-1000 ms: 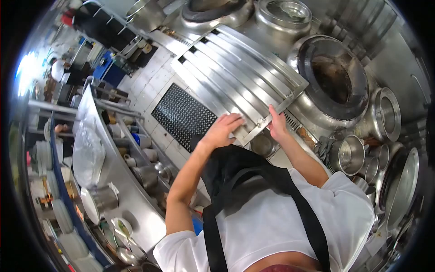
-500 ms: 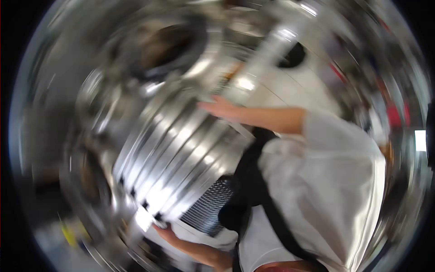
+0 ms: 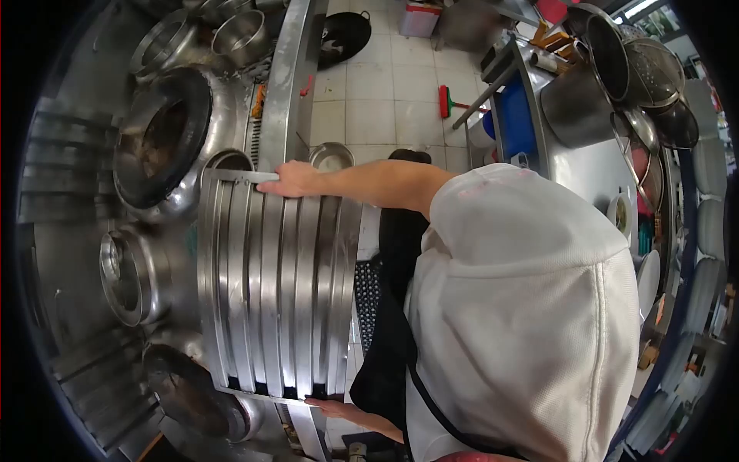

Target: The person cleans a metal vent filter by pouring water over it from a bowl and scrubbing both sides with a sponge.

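Observation:
A ridged metal baffle filter (image 3: 271, 289) with long parallel slats is held between my two hands in front of the stove. My right hand (image 3: 299, 179) is closed around the filter's upper end, near its corner. At the lower end, my left hand (image 3: 337, 409) grips the rim from beneath, its fingers partly hidden. Dark gaps show between the slats along that lower end. The filter hides part of the stove and of the steel counter edge (image 3: 286, 92).
Wok burners with a black ring (image 3: 202, 115) and a steel pot (image 3: 135, 277) stand beyond the filter. A black wok (image 3: 345, 38) lies on the tiled floor (image 3: 369, 115). A large steel pot (image 3: 573, 108) and strainers crowd the counter on the right.
The filter has swung from a slant to nearly straight in view as my head turned. Both hands remain on its ends. The earlier blur has gone.

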`<state>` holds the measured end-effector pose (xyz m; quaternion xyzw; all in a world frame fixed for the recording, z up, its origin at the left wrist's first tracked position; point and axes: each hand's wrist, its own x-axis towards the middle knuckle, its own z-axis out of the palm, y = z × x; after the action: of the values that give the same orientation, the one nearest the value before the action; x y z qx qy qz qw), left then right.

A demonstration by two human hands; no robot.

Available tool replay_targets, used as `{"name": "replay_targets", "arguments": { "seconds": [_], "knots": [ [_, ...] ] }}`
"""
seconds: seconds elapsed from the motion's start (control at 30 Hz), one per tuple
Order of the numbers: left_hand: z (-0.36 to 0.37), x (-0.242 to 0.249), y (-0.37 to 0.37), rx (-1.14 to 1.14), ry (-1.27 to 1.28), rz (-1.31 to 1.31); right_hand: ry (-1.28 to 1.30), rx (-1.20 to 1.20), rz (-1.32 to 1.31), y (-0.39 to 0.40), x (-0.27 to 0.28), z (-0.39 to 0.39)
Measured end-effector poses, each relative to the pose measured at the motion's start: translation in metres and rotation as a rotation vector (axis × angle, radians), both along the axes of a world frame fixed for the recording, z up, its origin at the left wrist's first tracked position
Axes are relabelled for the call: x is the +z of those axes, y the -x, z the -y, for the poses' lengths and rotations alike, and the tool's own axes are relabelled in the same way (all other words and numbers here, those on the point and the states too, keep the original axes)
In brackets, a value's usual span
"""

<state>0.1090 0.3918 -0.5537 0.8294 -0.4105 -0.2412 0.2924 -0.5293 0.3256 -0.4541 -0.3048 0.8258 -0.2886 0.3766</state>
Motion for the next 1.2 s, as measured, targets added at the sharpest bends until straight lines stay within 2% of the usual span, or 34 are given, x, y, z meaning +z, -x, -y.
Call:
{"name": "replay_targets", "arguments": {
  "seconds": [0.13,0.17,0.23,0.27,0.3,0.33,0.37,0.47,0.5,0.53,0.57,0.6,0.63,0.67,0.73,0.77,0.83,0.9,0.97,1.0,1.07,1.13,1.17,1.2],
  "knots": [
    [-0.016,0.062,-0.005,-0.091,0.068,0.128,0.122,-0.120,-0.081,-0.013,-0.025,0.013],
    [-0.018,0.090,0.000,-0.124,0.051,0.174,0.076,-0.100,-0.016,-0.015,-0.015,0.010],
    [-0.015,0.181,0.029,-0.068,-0.160,0.284,0.053,-0.127,0.042,-0.025,-0.010,0.007],
    [-0.018,0.180,-0.021,-0.435,0.175,0.518,0.086,-0.146,0.087,-0.034,0.004,0.002],
    [-0.014,0.195,-0.019,-0.386,0.432,0.311,0.085,-0.082,0.122,-0.040,0.016,0.003],
    [-0.018,0.258,0.007,-0.363,0.372,0.272,0.127,-0.106,0.183,-0.058,0.020,0.009],
    [-0.016,0.292,0.002,-0.260,0.359,0.308,0.214,-0.053,0.202,-0.071,0.017,0.019],
    [0.004,0.406,-0.038,-0.030,0.220,0.476,0.384,0.042,0.469,-0.123,0.032,0.044],
    [0.016,0.430,-0.041,-0.109,0.487,0.620,0.388,0.100,0.567,-0.144,0.040,0.059],
    [0.033,0.465,-0.099,-0.124,0.478,0.687,0.389,0.149,0.646,-0.164,0.047,0.074],
    [0.035,0.496,-0.097,-0.085,0.416,0.693,0.229,0.041,0.842,-0.191,0.032,0.098],
    [0.036,0.528,-0.093,-0.048,0.351,0.699,0.222,0.104,0.963,-0.212,0.025,0.122],
    [0.045,0.549,-0.048,0.008,0.301,0.672,0.215,0.167,1.083,-0.225,0.024,0.143],
    [0.053,0.569,-0.004,0.064,0.249,0.646,0.225,0.190,1.086,-0.230,0.032,0.154],
    [0.062,0.573,0.009,-0.186,0.477,0.655,0.475,0.142,1.707,-0.250,0.043,0.164],
    [0.010,0.574,0.011,-0.142,0.517,0.669,0.488,0.207,1.716,-0.257,0.046,0.146],
    [0.034,0.576,0.004,-0.258,0.511,0.801,0.479,0.226,1.869,-0.280,0.014,0.177],
    [0.073,0.586,0.001,-0.077,0.405,0.814,0.421,0.198,1.754,-0.301,-0.014,0.205],
    [0.096,0.581,0.006,-0.120,0.414,0.681,0.209,0.303,1.227,-0.309,-0.067,0.236],
    [0.113,0.580,0.005,-0.123,0.392,0.688,0.189,0.295,1.238,-0.289,-0.063,0.246],
    [0.133,0.574,-0.011,-0.138,0.263,0.828,0.413,0.743,0.087,-0.216,-0.035,0.240],
    [0.152,0.560,-0.045,-0.123,0.311,0.896,0.563,0.564,-0.359,-0.176,-0.049,0.270],
    [0.154,0.554,-0.062,-0.173,0.348,0.948,0.524,0.571,-0.372,-0.163,-0.063,0.280],
    [0.156,0.548,-0.077,-0.222,0.386,1.001,0.471,0.622,-0.548,-0.154,-0.082,0.294]
  ]
}}
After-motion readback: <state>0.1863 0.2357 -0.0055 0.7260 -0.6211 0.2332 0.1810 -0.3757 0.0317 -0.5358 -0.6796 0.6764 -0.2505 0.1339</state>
